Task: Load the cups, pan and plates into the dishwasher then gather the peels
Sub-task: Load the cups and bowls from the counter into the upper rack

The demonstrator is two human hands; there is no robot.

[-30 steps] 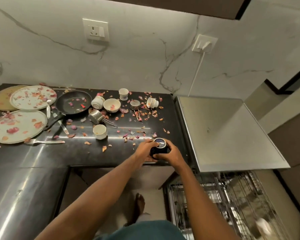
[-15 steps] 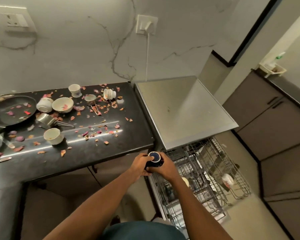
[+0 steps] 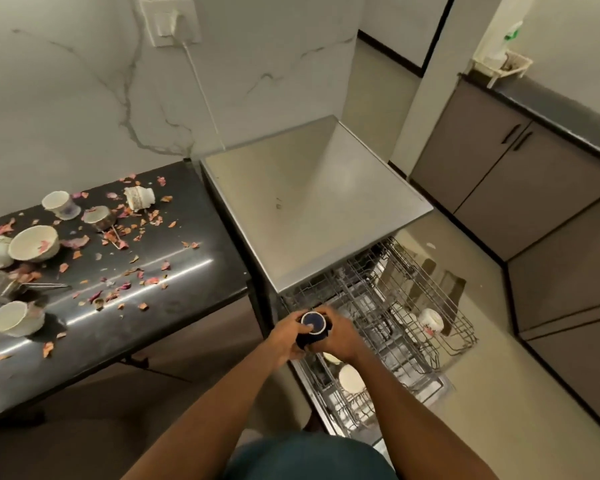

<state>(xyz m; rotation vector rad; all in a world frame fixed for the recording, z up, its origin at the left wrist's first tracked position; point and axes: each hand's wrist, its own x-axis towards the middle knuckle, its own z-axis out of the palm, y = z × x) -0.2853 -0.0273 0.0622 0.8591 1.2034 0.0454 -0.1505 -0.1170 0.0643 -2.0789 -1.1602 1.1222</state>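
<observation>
A dark blue cup (image 3: pixel 313 323) is held between both hands above the near left corner of the pulled-out dishwasher rack (image 3: pixel 406 317). My left hand (image 3: pixel 286 336) grips its left side and my right hand (image 3: pixel 340 337) wraps its right side. A white cup with a red pattern (image 3: pixel 430 322) lies in the rack's far right, and a pale cup (image 3: pixel 351 378) sits in the rack near me. On the black counter (image 3: pixel 194 271) stand several white cups and bowls (image 3: pixel 33 242), a small steel pot (image 3: pixel 0 284) and scattered pink and orange peels (image 3: pixel 129 285).
The dishwasher's steel top (image 3: pixel 312 199) lies level with the counter's right end. Brown cabinets (image 3: pixel 520 181) line the right wall, with beige floor between them and the rack. A white cable runs from a wall socket (image 3: pixel 168 22) down behind the dishwasher.
Both hands carried the blue cup off the counter's edge, to the right and down over the dishwasher rack. The view swung right, so the pan and plates left the frame.
</observation>
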